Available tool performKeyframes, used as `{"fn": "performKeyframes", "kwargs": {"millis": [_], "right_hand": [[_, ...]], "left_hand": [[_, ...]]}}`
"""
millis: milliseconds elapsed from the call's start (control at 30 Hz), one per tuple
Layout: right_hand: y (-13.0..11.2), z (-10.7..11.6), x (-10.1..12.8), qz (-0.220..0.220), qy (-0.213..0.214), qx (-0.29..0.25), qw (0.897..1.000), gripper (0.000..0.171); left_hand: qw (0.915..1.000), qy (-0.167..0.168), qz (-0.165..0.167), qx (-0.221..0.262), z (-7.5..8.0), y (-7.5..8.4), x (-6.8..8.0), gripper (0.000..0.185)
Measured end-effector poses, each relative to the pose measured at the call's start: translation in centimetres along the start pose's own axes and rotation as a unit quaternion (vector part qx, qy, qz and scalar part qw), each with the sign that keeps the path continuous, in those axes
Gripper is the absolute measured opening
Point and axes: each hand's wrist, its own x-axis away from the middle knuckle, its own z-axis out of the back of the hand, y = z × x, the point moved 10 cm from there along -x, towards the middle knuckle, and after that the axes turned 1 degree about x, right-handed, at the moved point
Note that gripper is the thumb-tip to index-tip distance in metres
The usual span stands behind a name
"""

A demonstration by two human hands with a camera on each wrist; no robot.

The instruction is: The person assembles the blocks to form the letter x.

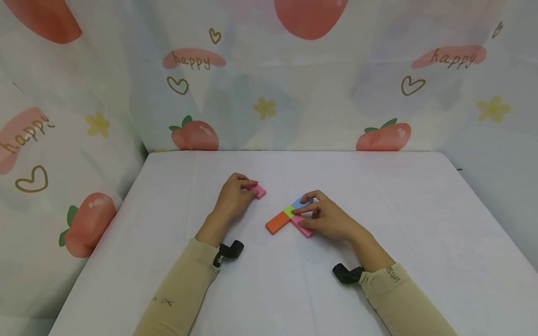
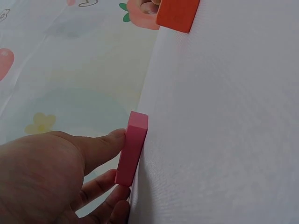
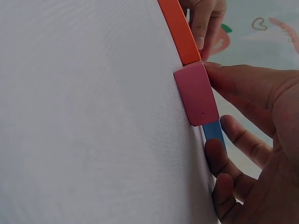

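Four flat blocks join near the table's middle: an orange block [image 1: 278, 222], a green block [image 1: 288, 211], a blue block [image 1: 300, 202] and a pink block [image 1: 301, 227] branching toward the near side. My right hand [image 1: 329, 217] rests on them, its thumb on the pink block and its fingers spread over the green and blue ones. To the left and farther back, my left hand [image 1: 235, 196] pinches another pink block [image 2: 133, 149] between thumb and fingers. That block is at the tabletop, apart from the joined ones. The green block is hidden in the right wrist view.
A white cloth covers the table [image 1: 260, 289]. Behind it and at the left hangs a printed curtain [image 1: 302, 107] with fruit and hearts. Black wrist cameras are strapped at both sleeve cuffs [image 1: 380, 280].
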Motion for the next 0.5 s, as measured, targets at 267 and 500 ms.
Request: {"fn": "performKeyframes", "kwargs": {"millis": [267, 500], "right_hand": [[-0.02, 0.00, 0.04, 0.000, -0.002, -0.003, 1.000, 0.027], [-0.05, -0.01, 0.00, 0.003, -0.003, 0.003, 1.000, 0.027]], "left_hand": [[0.9999, -0.008, -0.009, 0.012, -0.10, 0.40, 0.06, 0.028], [0.9998, -0.007, -0.020, 0.004, -0.18, 0.53, 0.03, 0.027]]}}
